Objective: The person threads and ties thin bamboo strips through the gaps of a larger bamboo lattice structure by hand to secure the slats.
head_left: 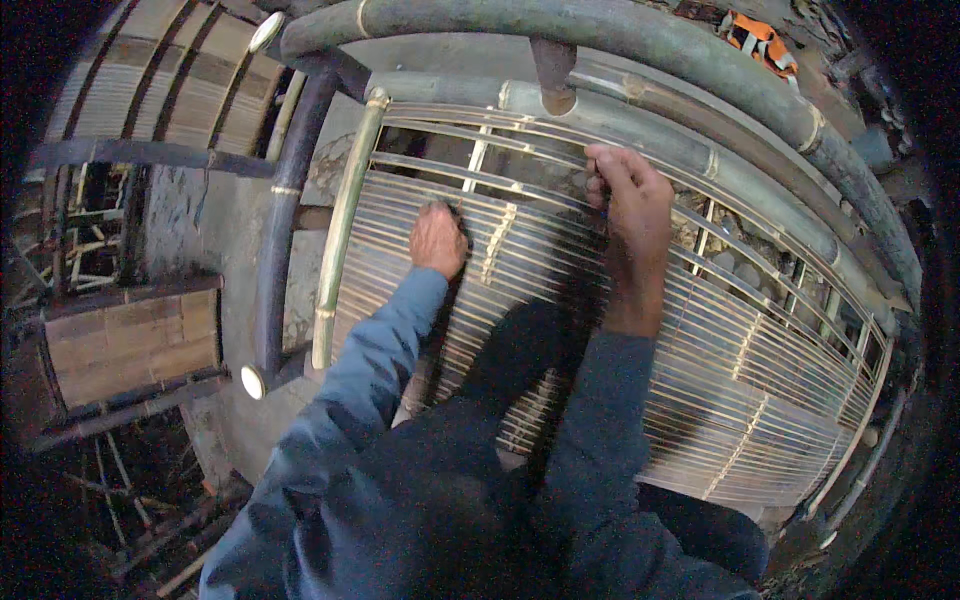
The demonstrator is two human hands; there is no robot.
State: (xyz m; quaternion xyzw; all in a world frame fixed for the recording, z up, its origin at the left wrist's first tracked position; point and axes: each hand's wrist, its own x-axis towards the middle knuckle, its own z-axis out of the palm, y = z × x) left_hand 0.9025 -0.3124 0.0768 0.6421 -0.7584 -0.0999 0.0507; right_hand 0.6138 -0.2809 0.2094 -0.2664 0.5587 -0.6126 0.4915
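Note:
Beneath me is a bamboo frame whose seat is made of thin parallel bamboo slats (480,255). My left hand (438,242) is curled down on the slats toward the left, its fingertips hidden below the knuckles; whatever it grips cannot be made out. Farther right and higher, my right hand (632,190) has thumb and fingers pressed together beside the thin long strips (545,125) near the far rail. Anything in that pinch is too small to name. Light cross strips (478,158) show through gaps between the far slats. A green bamboo pole (350,225) bounds the slats at the left.
A thick bamboo rail (650,35) curves across the far side, with a dark post (285,220) at the left. Another slatted bamboo piece (165,80) stands far left, above a woven-topped stool (135,345). An orange item (760,45) lies at the far right.

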